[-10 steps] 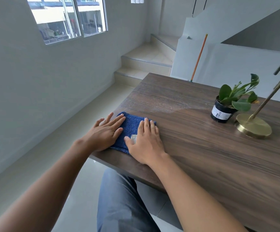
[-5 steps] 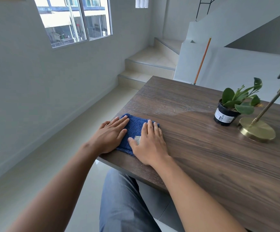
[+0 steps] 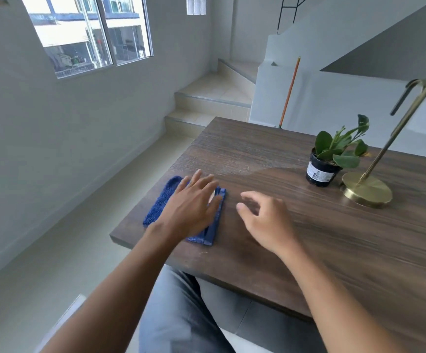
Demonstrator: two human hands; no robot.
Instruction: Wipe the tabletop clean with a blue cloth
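A folded blue cloth lies on the dark wooden tabletop near its front left corner. My left hand rests flat on the cloth with its fingers spread and straight. To the right of the cloth, my right hand hovers over bare wood with loosely curled fingers, holding nothing and apart from the cloth. A paler dusty-looking patch shows on the wood beyond the cloth.
A small potted plant in a black pot stands at the back right, next to the round brass base of a lamp. The table's left edge drops to a tiled floor. Stairs and an orange stick are behind the table.
My right hand has lifted off the cloth and moved right over the bare table. My left hand now covers the cloth alone. The view has shifted.
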